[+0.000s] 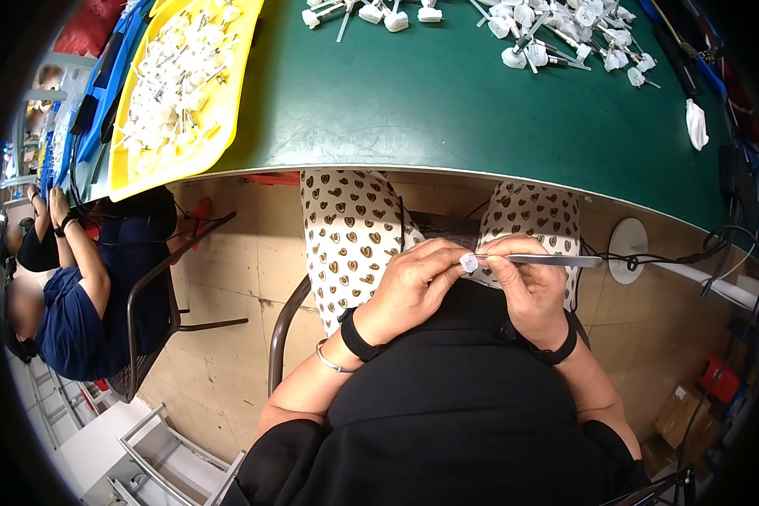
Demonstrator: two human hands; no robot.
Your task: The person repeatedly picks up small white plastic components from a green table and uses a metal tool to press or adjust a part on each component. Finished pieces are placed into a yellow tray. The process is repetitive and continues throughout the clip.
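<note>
Above my lap, in front of the table edge, my two hands meet. Between its thumb and fingers my left hand (411, 282) pinches a small white plastic part (469, 263) with a roundish head. My right hand (528, 291) is closed on slim grey metal tweezers (569, 261); their tip reaches the white part, and the other end sticks out to the right. Whether the tip grips the part or only touches it is too small to tell.
Similar white parts with thin stems fill a yellow tray (234, 126) at the left of the green table (379, 110). More lie in a loose pile (578, 34) at the far right. Black cables (717, 244) hang at the right edge. A seated co-worker (84, 295) is at left.
</note>
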